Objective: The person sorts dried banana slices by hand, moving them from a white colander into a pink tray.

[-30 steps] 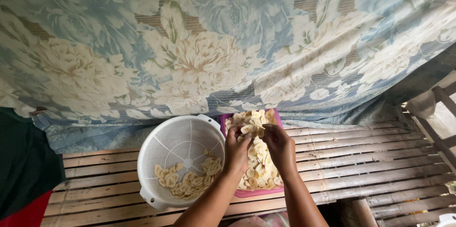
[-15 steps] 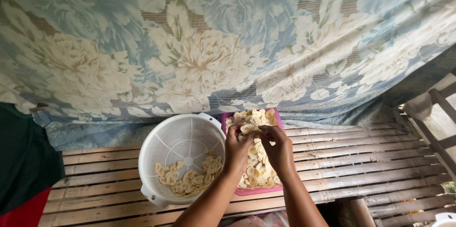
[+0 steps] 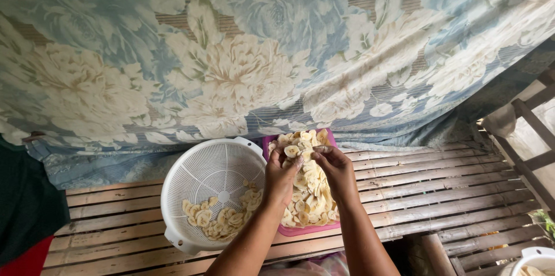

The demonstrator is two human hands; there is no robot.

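While fingers (image 3: 300, 160) pinch one, banana slices (image 3: 309, 192) heaped below (pink tray (image 3: 300, 231))

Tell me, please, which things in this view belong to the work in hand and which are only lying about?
In the work:
left hand and right hand, together over the tray
pink tray heaped with pale banana slices
white colander holding more slices

Lying about:
floral cloth hung behind
slatted bamboo bench
white container at lower right
wooden frame at right
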